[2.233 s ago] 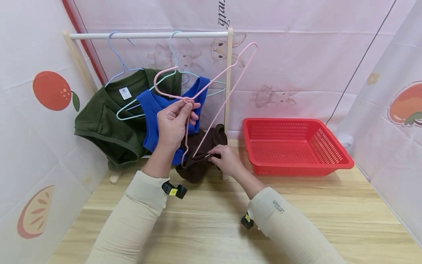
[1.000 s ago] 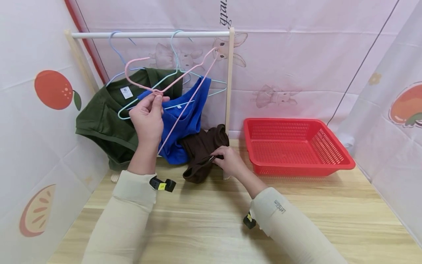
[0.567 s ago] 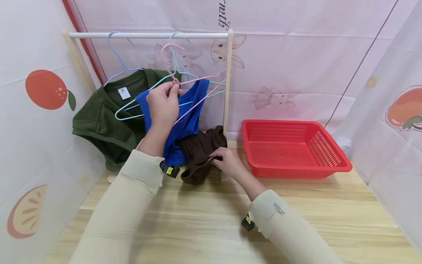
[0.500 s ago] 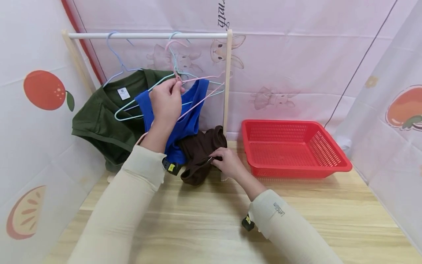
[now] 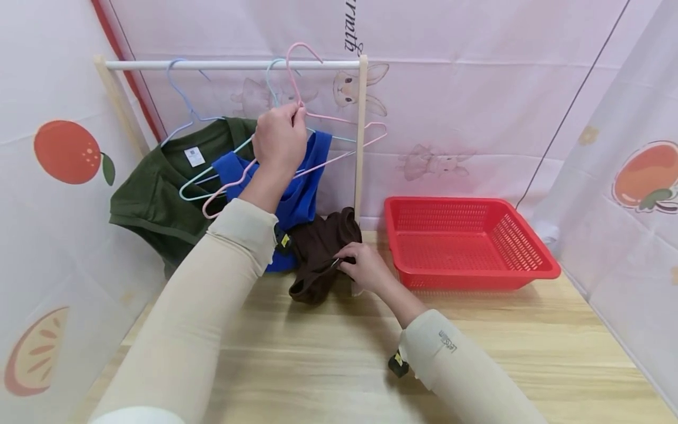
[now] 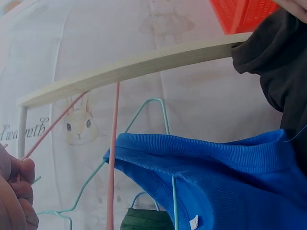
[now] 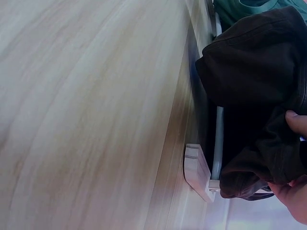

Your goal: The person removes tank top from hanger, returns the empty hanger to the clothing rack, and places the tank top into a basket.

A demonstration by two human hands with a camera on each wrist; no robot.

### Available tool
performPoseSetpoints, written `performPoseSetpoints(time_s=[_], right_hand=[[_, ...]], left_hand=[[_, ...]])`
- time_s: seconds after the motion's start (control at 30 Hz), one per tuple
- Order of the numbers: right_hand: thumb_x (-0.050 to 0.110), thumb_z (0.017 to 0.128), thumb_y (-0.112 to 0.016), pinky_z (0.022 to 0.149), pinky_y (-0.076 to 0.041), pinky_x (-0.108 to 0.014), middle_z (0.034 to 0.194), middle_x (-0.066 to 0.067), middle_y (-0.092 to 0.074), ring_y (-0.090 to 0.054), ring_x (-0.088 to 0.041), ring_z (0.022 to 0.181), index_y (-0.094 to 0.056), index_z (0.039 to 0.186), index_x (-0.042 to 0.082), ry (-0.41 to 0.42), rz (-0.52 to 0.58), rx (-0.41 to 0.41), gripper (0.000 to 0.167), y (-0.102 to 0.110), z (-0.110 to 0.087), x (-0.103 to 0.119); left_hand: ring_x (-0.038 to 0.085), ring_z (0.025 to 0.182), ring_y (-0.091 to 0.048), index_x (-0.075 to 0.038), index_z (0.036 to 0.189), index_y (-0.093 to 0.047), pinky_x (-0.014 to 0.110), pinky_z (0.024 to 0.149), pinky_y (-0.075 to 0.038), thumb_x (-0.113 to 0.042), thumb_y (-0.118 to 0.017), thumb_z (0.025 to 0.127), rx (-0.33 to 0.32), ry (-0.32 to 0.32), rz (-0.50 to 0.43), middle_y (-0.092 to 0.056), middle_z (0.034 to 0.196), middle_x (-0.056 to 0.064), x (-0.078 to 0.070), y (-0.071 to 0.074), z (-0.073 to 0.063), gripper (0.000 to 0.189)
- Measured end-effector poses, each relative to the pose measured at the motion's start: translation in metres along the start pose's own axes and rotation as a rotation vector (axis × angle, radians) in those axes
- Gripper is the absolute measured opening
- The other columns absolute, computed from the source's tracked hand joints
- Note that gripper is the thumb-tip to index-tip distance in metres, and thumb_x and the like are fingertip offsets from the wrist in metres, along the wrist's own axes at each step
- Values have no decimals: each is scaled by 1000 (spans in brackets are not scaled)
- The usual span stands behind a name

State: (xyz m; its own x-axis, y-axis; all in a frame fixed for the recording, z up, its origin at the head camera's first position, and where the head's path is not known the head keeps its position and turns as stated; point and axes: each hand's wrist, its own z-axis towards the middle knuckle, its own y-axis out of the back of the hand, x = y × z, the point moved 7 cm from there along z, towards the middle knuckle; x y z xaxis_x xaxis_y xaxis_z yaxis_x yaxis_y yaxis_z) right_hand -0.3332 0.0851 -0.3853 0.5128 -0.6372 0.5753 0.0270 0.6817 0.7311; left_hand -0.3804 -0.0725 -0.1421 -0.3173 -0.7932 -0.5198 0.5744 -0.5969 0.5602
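Note:
My left hand (image 5: 281,138) pinches a pink hanger (image 5: 294,70) just below its hook. The hook's curve stands at the rack's white rail (image 5: 228,65); whether it rests on the rail I cannot tell. The hanger's lower bar crosses before a blue garment (image 5: 302,203), which hangs from a mint-green hanger (image 6: 165,115). Low at the rack's right post, my right hand (image 5: 368,268) grips the edge of a dark brown garment (image 5: 323,247); in the right wrist view thumb and fingers hold the dark cloth (image 7: 259,62).
A dark green garment (image 5: 153,182) hangs at the left on a light blue hanger (image 5: 185,97). The rack's wooden post (image 5: 361,141) stands before the pink hanger's right end. A red plastic basket (image 5: 471,274) sits on the wooden table (image 5: 328,365) at the right.
My left hand has carried the pink hanger away from the brown garment, first leftward, then up to the rail, turning its hook upward. The right hand has kept its grip on the brown garment.

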Motion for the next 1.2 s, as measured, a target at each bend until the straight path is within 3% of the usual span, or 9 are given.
performPoseSetpoints(time_s=[0.33, 0.53, 0.77, 1.03, 1.2], right_hand=[[5, 86, -73, 92, -53, -38, 101, -7, -72, -67, -22, 98, -77, 99, 6, 6, -3, -7, 14, 3, -4, -1], [4, 85, -72, 93, -52, -38, 101, -7, -73, -66, -24, 99, -77, 100, 6, 41, -8, -5, 15, 2, -2, 0], [4, 85, -73, 94, -51, -39, 101, -7, -73, -66, -24, 100, -77, 99, 6, 46, -17, -2, 15, 1, -2, 1], [5, 86, -73, 94, -52, -38, 101, -7, -73, -66, -24, 100, -77, 99, 6, 40, -6, -6, 14, 3, -2, 1], [7, 87, -73, 93, -52, -38, 102, -7, -73, -66, -24, 101, -77, 101, 7, 23, -11, -4, 14, 4, -1, 1]], left_hand=[[22, 98, -67, -23, 121, -71, 38, 80, -53, -38, -48, 103, 51, 68, 63, -73, 108, 2, -1, -12, 13, 33], [23, 101, -67, -23, 121, -71, 39, 81, -52, -36, -47, 104, 62, 96, 78, -73, 111, 1, -4, -11, 20, 32], [21, 100, -67, -22, 124, -69, 37, 82, -52, -37, -46, 104, 133, 134, 102, -72, 113, 2, -2, -17, 22, 34], [24, 97, -66, -19, 122, -70, 39, 82, -54, -37, -46, 104, 225, 119, 169, -72, 108, 5, 2, -26, 20, 35], [25, 95, -66, -19, 123, -69, 39, 81, -53, -40, -45, 104, 225, 114, 203, -72, 107, 6, 4, -25, 17, 37]])
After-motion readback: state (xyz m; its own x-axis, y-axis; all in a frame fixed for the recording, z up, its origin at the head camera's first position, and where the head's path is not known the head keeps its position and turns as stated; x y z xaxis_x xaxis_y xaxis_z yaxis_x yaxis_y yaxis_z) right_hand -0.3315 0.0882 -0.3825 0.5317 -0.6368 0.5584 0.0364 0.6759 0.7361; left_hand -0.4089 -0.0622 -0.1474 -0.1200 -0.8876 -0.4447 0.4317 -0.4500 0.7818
